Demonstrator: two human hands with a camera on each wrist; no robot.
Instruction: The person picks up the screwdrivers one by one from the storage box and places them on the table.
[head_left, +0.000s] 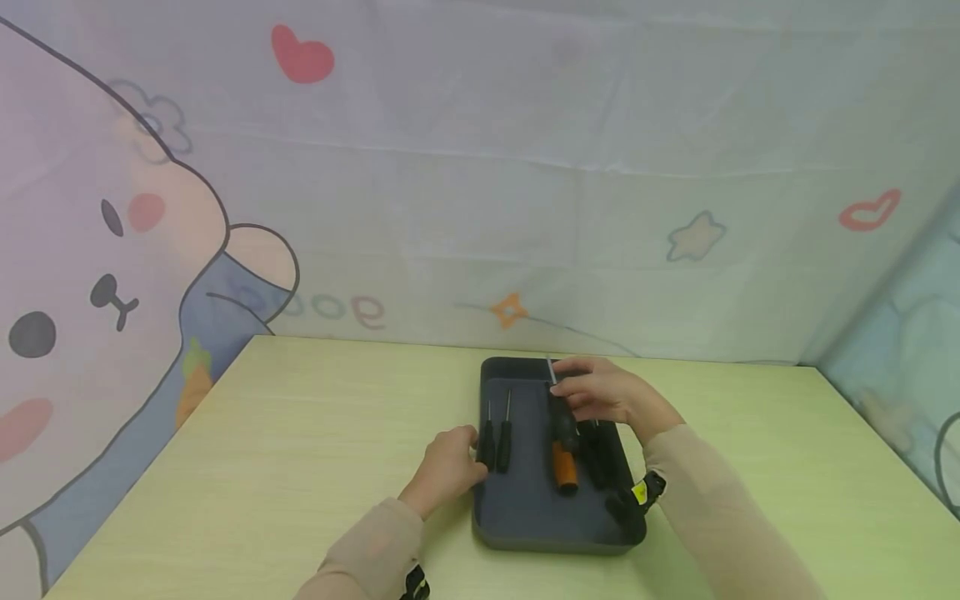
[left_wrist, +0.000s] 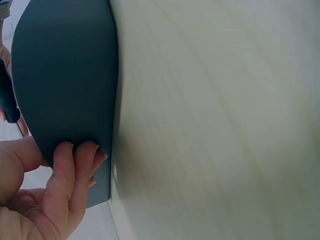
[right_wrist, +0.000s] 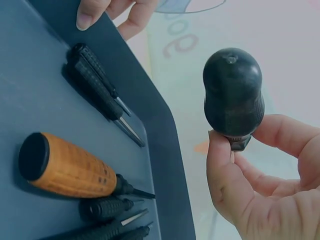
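A dark grey tray [head_left: 551,529] lies on the table. At its left wall, my left hand [head_left: 450,468] pinches the rim, thumb on the inner side and fingers against the outside, as the left wrist view shows. My right hand [head_left: 611,398] holds a black-handled screwdriver [head_left: 562,423] above the tray, with thumb and fingers near the shaft end of the handle. In the right wrist view its rounded butt [right_wrist: 232,90] faces the camera. Beneath it in the tray rests an orange-handled screwdriver [right_wrist: 75,165]. Two slim black screwdrivers [head_left: 505,446] lie along the left wall.
More black-handled tools [right_wrist: 107,207] lie at the tray's right side, partly hidden by the right arm in the head view. The pale wooden table [head_left: 330,417] extends to both sides. A printed curtain [head_left: 480,183] hangs behind the table's back edge.
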